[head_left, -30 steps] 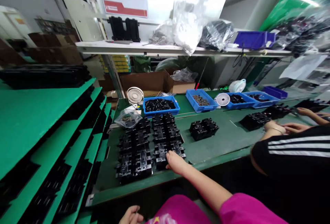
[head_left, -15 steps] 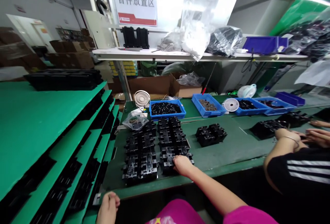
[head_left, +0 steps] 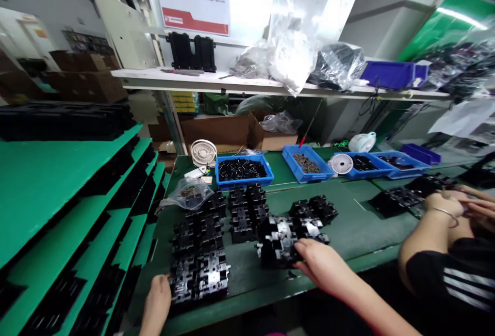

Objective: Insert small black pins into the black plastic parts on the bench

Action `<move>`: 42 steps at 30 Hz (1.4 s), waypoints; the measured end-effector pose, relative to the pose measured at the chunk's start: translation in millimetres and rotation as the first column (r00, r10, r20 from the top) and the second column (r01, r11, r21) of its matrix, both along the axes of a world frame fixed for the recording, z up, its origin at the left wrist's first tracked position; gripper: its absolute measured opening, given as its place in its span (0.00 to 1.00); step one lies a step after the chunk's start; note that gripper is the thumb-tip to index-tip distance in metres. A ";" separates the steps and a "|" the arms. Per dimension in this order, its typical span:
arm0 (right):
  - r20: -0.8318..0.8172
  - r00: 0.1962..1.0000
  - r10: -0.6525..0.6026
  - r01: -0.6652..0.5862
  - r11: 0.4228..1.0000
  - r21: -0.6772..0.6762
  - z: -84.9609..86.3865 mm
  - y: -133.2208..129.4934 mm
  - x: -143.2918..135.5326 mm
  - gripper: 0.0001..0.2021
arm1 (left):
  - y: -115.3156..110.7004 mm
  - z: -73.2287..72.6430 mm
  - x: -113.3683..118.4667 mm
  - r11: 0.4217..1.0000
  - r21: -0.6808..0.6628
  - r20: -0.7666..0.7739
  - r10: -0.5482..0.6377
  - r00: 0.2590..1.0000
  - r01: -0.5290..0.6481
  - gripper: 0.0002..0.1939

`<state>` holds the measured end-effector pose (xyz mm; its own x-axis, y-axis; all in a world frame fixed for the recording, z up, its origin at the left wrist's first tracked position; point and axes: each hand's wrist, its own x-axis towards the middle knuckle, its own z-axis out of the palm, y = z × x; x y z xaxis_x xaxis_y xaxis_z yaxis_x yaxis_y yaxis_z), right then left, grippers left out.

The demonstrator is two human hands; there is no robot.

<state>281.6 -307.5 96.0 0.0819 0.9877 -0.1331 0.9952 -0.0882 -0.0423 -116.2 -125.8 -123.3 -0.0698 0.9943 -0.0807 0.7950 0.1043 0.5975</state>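
Observation:
Black plastic moulded parts lie in rows on the green bench mat [head_left: 348, 227]. My right hand [head_left: 323, 266] grips a block of black parts [head_left: 280, 240] pulled away from the right column toward a separate black pair [head_left: 315, 209]. My left hand [head_left: 157, 300] rests at the near left corner of the left column of parts [head_left: 199, 253], touching the closest piece. Shiny metal inserts show on the nearest parts.
Blue bins [head_left: 243, 170] [head_left: 307, 163] of small pieces, two small fans [head_left: 203, 151] [head_left: 342, 163] and a clear bag [head_left: 185, 194] stand behind the parts. Green shelves with black trays [head_left: 58, 207] rise at left. A co-worker's arm [head_left: 433, 227] works at right.
My right hand has dragged a block of parts rightward out of the right column. My left hand has come up from below the bench edge onto the left column's near corner.

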 end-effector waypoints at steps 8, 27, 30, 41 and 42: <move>0.243 0.962 -0.126 0.119 0.992 0.042 43.9 99.2 125.8 0.09 | -34.0 -6.4 53.0 0.993 -0.112 0.122 0.041 0.992 -0.028 0.09; 0.151 0.987 -0.050 0.093 0.952 -0.292 -119.8 305.6 312.4 0.14 | -54.3 16.5 198.3 0.965 -0.261 0.292 0.101 0.951 -0.023 0.07; 0.154 0.986 -0.057 0.099 0.954 -0.282 -127.6 312.3 313.8 0.13 | -57.4 17.7 199.5 0.963 -0.269 0.304 0.099 0.948 -0.014 0.07; -0.080 0.994 -0.076 0.083 0.993 0.087 -80.4 236.7 175.3 0.22 | -36.4 15.2 182.6 0.928 -0.206 0.449 -0.191 0.873 0.309 0.09; -0.207 0.978 0.001 0.026 0.992 0.126 -73.9 218.2 149.5 0.18 | -32.9 18.4 181.2 0.927 -0.192 0.455 -0.207 0.866 0.323 0.10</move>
<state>431.1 -89.4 22.1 0.0786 0.9967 -0.0211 0.9627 -0.0814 -0.2579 65.0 -158.7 -104.8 0.2911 0.9107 -0.2931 0.4943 0.1191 0.8611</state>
